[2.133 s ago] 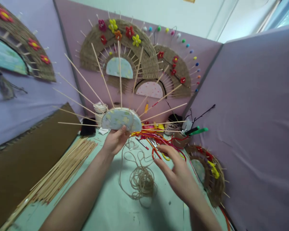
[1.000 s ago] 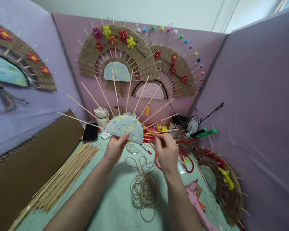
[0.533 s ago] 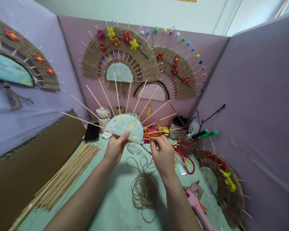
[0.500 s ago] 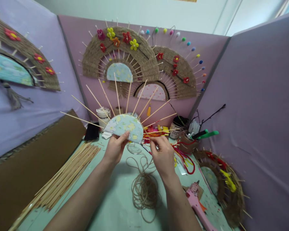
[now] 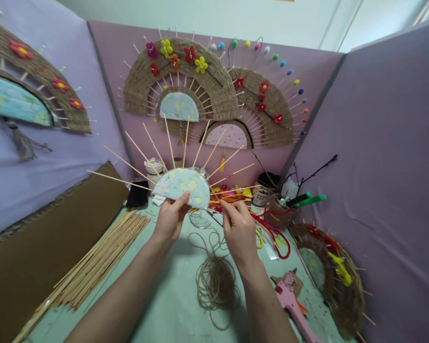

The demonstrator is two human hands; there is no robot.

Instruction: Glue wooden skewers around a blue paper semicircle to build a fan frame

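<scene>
My left hand [image 5: 170,219] grips the lower edge of a half-round fan piece [image 5: 175,183], thumb on its front. Pale blue floral fabric covers the piece, and thin wooden sticks [image 5: 168,142] spread from its curved rim. Close to the right end of that rim, my right hand [image 5: 239,228] pinches a strand of jute twine [image 5: 214,192]. The strand runs from the rim to my fingertips. Below, between my forearms, a loose coil of twine [image 5: 217,283] lies on the table, with loops trailing up toward my right hand.
Bundled wooden sticks [image 5: 103,259] lie left beside a brown cardboard panel [image 5: 50,238]. On the right are a pink glue gun [image 5: 293,305], a finished twine fan [image 5: 343,300] and a pen pot [image 5: 279,214]. Red pipe cleaners [image 5: 271,228] lie behind my right hand. Decorated fans [image 5: 214,90] hang behind.
The fan piece has shifted slightly left and its sticks have tilted a little to the left. My right hand has moved slightly left with the twine. Both grips stay the same.
</scene>
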